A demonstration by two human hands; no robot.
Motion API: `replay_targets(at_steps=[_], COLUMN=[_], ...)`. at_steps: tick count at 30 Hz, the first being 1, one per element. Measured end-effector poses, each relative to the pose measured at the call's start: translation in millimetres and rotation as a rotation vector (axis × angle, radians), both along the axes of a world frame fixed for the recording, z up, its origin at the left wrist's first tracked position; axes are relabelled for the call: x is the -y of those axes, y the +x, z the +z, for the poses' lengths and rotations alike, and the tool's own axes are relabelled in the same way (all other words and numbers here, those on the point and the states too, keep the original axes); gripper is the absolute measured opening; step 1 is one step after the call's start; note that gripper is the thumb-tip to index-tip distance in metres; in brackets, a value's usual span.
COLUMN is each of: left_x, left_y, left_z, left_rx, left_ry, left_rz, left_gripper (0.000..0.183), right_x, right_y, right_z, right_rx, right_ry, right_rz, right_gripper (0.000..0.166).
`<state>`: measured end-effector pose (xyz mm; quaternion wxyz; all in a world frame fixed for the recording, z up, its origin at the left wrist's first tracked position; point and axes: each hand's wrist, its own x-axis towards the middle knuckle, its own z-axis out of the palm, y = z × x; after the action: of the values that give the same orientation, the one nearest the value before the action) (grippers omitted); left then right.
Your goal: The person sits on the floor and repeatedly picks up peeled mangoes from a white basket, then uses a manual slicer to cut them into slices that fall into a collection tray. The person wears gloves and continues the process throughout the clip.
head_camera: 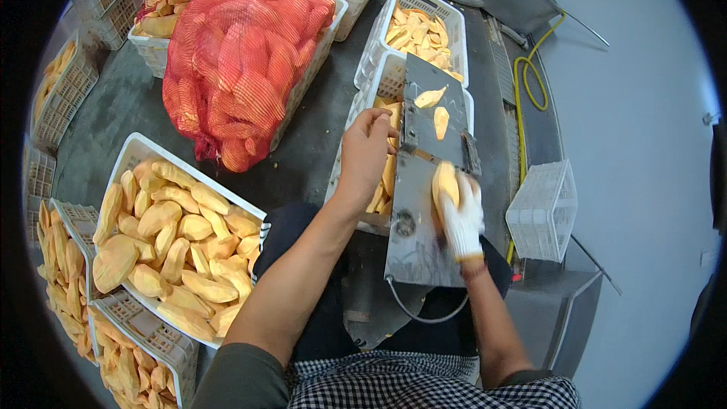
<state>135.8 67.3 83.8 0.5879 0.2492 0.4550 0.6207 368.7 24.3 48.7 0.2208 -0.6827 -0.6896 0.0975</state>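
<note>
My right hand (464,213), in a white knitted glove, grips a peeled sweet potato (446,183) against a flat metal slicer board (410,250) before my lap. My bare left hand (366,139) hovers by the board's left edge, fingers loosely curled and apart, with nothing visible in them. Two pale cut slices, one pointed slice (430,97) and one narrow slice (441,122), lie on the board's far part. Under the board stands a white plastic crate (347,142); long cut pieces (388,173) show inside it, partly hidden by my hand and the board.
A crate of peeled sweet potatoes (170,233) stands at my left. Beyond it a red mesh sack (244,62) bulges over another crate. Ahead sits a crate of slices (417,34). On the right are a yellow hose (518,125) and a white crate (539,210).
</note>
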Motion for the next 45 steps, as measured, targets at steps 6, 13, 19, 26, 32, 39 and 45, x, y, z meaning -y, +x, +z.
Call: replay_targets(at_steps=[6,13,19,26,32,39,45], left_x=[-24.4,-10.4,-18.4,-13.9,-16.0,-17.4,-13.8], left_y=[26.7,4.9,26.4,9.8,15.7,6.7,10.3], left_z=[2.7,8.6,9.7,2.1,5.1,3.4,3.5], left_rx=[-0.008,0.082,0.083,0.048,0.051,0.093,0.102], left_ry=[-0.038,-0.084,-0.076,-0.066,-0.066,-0.109,-0.041], left_rz=[-0.115,-0.097,-0.153,-0.061,-0.101,-0.076,-0.087], left_gripper=[0.024,0.025,0.024,0.025,0.024,0.025,0.026], right_x=[-181.8,19.0,-151.3,-142.1,-182.3,-78.9,-37.3], right_y=[1.2,-4.5,5.1,22.2,4.8,5.9,-22.7], right_z=[-29.0,9.2,-40.2,-61.6,-60.5,-34.6,-12.3], right_rx=[0.196,0.115,0.289,0.008,0.163,-0.004,0.574], right_ry=[-0.012,-0.129,0.132,-0.014,-0.001,-0.048,0.109], right_rz=[-0.212,0.024,-0.007,0.217,-0.032,0.235,0.292], right_gripper=[0.054,0.053,0.041,0.037,0.039,0.041,0.045])
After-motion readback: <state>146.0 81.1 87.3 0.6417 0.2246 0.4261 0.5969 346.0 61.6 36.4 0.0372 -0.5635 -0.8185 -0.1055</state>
